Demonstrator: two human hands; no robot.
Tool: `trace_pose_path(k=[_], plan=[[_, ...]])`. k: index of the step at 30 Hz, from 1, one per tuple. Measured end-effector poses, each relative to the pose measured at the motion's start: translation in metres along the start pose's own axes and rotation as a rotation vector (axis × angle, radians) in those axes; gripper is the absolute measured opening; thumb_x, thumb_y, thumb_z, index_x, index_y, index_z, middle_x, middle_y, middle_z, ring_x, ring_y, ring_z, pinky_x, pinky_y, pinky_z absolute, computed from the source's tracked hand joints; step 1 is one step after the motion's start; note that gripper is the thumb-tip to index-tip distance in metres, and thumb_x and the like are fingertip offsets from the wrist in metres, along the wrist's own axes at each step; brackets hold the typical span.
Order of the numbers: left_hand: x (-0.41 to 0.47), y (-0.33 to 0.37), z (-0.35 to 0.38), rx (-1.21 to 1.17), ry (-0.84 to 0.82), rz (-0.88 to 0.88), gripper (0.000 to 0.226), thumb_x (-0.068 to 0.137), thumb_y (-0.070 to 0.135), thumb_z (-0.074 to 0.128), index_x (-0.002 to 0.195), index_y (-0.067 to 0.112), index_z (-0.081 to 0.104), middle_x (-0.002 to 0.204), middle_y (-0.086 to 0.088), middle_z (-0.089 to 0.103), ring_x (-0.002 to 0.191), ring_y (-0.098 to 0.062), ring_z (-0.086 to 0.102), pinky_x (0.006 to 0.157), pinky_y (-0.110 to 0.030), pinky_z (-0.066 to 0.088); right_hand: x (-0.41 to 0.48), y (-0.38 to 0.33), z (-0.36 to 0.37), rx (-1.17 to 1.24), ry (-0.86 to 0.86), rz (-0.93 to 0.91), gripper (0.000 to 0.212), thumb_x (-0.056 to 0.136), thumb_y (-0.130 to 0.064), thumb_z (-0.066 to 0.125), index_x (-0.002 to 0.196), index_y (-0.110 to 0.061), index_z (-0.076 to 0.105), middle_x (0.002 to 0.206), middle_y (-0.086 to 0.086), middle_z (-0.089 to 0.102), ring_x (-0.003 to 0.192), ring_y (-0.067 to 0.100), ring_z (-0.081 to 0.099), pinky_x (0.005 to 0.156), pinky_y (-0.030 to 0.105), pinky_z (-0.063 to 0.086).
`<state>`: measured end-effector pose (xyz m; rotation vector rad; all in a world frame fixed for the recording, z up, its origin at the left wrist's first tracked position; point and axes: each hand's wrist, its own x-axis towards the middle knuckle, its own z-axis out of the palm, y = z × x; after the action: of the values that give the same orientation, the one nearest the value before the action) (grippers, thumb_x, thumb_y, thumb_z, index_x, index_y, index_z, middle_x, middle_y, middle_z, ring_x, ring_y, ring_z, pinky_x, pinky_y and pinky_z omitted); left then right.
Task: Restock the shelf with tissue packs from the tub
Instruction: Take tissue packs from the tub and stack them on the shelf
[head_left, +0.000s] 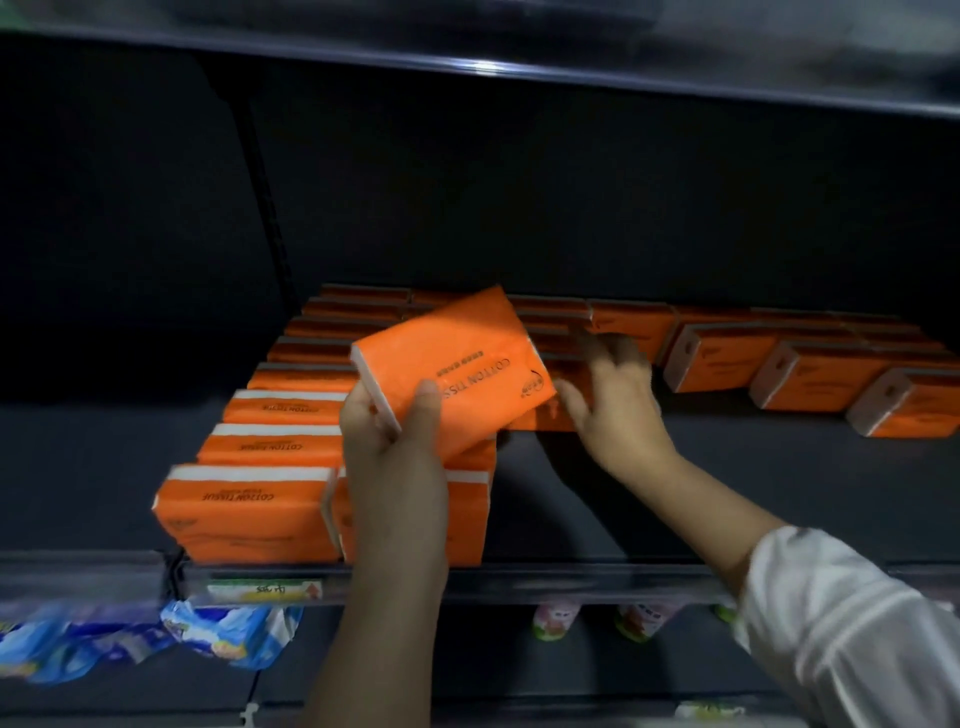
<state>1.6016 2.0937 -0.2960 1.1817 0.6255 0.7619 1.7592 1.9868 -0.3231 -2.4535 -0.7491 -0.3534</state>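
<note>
My left hand (392, 441) grips an orange tissue pack (457, 364) by its near end, thumb on top, and holds it tilted above the dark shelf (727, 467). My right hand (615, 400) reaches in beside it with its fingers spread, resting on another orange pack (550, 415) that lies under the raised one. Rows of the same orange packs (249, 512) fill the shelf's left part from front to back. The tub is out of view.
More orange packs (815, 382) stand in a slanted line at the back right. The shelf's front rail carries a price label (265, 591). Blue and white bags (228, 631) hang on the level below. Another shelf board (519, 67) runs overhead.
</note>
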Motion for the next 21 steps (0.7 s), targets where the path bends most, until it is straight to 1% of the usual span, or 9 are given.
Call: trace_pose_path(k=[3,4,6,8,11,14,16,18,21], plan=[[-0.007,0.002,0.006,0.051,-0.119,0.036,0.035,0.091,0.028,0.056,0.121,0.040,0.045,0.101,0.025,0.055,0.085,0.011,0.051,0.068,-0.010,0.036,-0.015,-0.011,-0.024,0.572,0.044,0.239,0.029,0.096,-0.033,0.047,0.112,-0.015,0.062,0.111,0.009,0.062,0.108,0.022,0.057,0.094,0.027,0.039],[-0.008,0.000,0.009,0.065,-0.144,0.042,0.035,0.091,0.026,0.056,0.122,0.039,0.047,0.101,0.024,0.057,0.085,0.011,0.053,0.069,-0.011,0.037,-0.021,-0.017,-0.034,0.796,-0.018,0.304,0.031,0.096,-0.038,0.044,0.101,-0.017,0.066,0.099,0.005,0.068,0.098,0.019,0.062,0.089,0.030,0.044],[-0.014,0.002,0.014,0.127,-0.203,0.046,0.035,0.091,0.025,0.056,0.122,0.040,0.048,0.099,0.023,0.060,0.087,0.012,0.057,0.072,-0.013,0.040,-0.035,-0.024,-0.052,1.074,-0.225,0.373,0.040,0.092,-0.047,0.042,0.105,-0.018,0.065,0.098,0.004,0.073,0.093,0.019,0.068,0.084,0.032,0.053],[-0.019,0.001,0.017,0.155,-0.280,0.074,0.038,0.091,0.026,0.056,0.125,0.041,0.046,0.104,0.022,0.061,0.093,0.010,0.057,0.076,-0.016,0.043,-0.047,-0.025,-0.061,1.115,-0.372,0.346,0.040,0.085,-0.042,0.050,0.116,-0.019,0.061,0.106,0.004,0.071,0.099,0.019,0.067,0.085,0.031,0.055],[-0.022,-0.001,0.021,0.178,-0.318,0.089,0.039,0.091,0.026,0.055,0.126,0.041,0.046,0.104,0.022,0.061,0.091,0.013,0.057,0.075,-0.014,0.042,-0.054,-0.018,-0.071,1.155,-0.453,0.339,0.046,0.078,-0.029,0.062,0.123,-0.020,0.055,0.113,0.002,0.069,0.104,0.019,0.066,0.088,0.034,0.054],[-0.024,-0.001,0.025,0.146,-0.306,0.090,0.027,0.091,0.023,0.056,0.108,0.043,0.050,0.100,0.022,0.062,0.088,0.014,0.058,0.073,-0.014,0.042,-0.064,-0.007,-0.072,1.347,-0.519,0.411,0.072,0.064,-0.022,0.080,0.130,-0.022,0.049,0.122,0.005,0.064,0.113,0.021,0.062,0.092,0.038,0.052],[-0.027,-0.002,0.030,0.112,-0.305,0.086,0.024,0.091,0.021,0.056,0.102,0.041,0.050,0.098,0.019,0.064,0.086,0.011,0.059,0.072,-0.014,0.043,-0.075,-0.003,-0.066,1.506,-0.553,0.478,0.082,0.051,-0.024,0.090,0.124,-0.017,0.056,0.124,0.010,0.063,0.115,0.022,0.060,0.093,0.036,0.052],[-0.029,-0.005,0.034,0.127,-0.352,0.088,0.024,0.090,0.023,0.059,0.103,0.040,0.049,0.098,0.018,0.065,0.087,0.010,0.061,0.071,-0.010,0.044,-0.083,-0.004,-0.059,1.653,-0.543,0.548,0.075,0.043,-0.024,0.093,0.112,-0.013,0.066,0.121,0.012,0.064,0.112,0.022,0.062,0.091,0.035,0.052],[-0.031,-0.011,0.036,0.270,-0.460,0.078,0.051,0.081,0.040,0.062,0.129,0.037,0.043,0.108,0.015,0.064,0.099,0.003,0.061,0.083,-0.018,0.047,-0.079,-0.001,-0.059,1.839,-0.375,0.695,0.067,0.038,-0.013,0.093,0.101,-0.009,0.072,0.114,0.014,0.068,0.103,0.024,0.066,0.085,0.045,0.054]])
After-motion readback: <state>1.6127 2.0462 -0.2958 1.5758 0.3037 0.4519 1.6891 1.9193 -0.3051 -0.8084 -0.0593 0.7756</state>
